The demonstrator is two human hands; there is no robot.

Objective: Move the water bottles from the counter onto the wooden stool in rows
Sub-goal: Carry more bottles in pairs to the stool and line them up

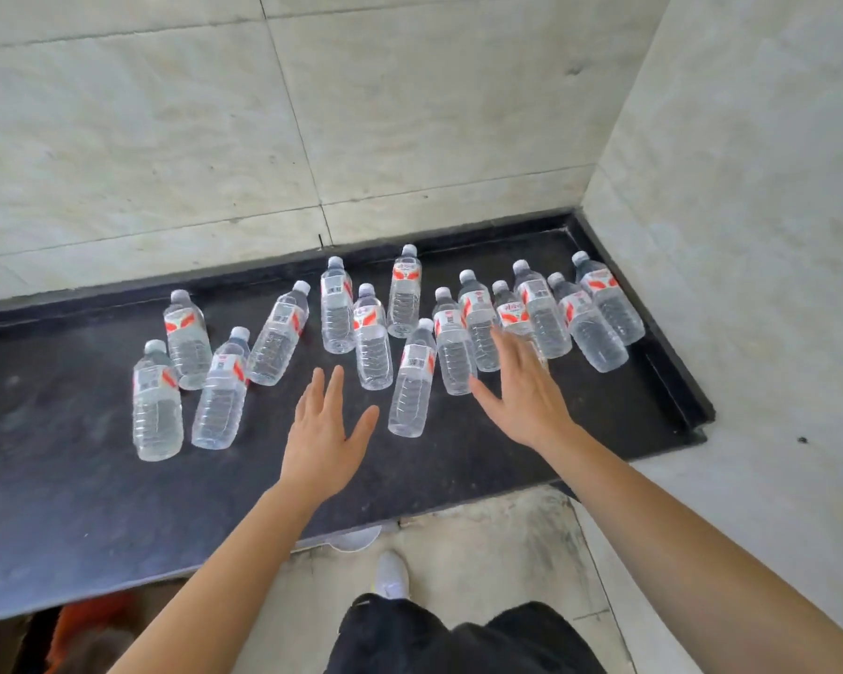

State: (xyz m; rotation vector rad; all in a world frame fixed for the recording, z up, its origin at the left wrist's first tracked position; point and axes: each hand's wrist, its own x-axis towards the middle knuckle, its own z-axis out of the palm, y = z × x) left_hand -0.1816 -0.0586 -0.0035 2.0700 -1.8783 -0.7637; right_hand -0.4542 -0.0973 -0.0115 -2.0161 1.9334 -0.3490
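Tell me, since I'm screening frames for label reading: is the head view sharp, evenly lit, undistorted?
Head view: soft, even light, no harsh glare on the counter; wide-angle bending fans the bottles outward; bottle labels too blurred to read; both hands, left hand and right hand, slightly soft.

The water bottles (pixel 411 381) are clear, ribbed plastic with glossy red-and-white paper-like labels and pale plastic caps. They stand on a table (pixel 69 479) of dark, speckled stone with a dull, dusty finish. The wall tiles (pixel 142 138) behind look like pale, matt, faintly veined stone.
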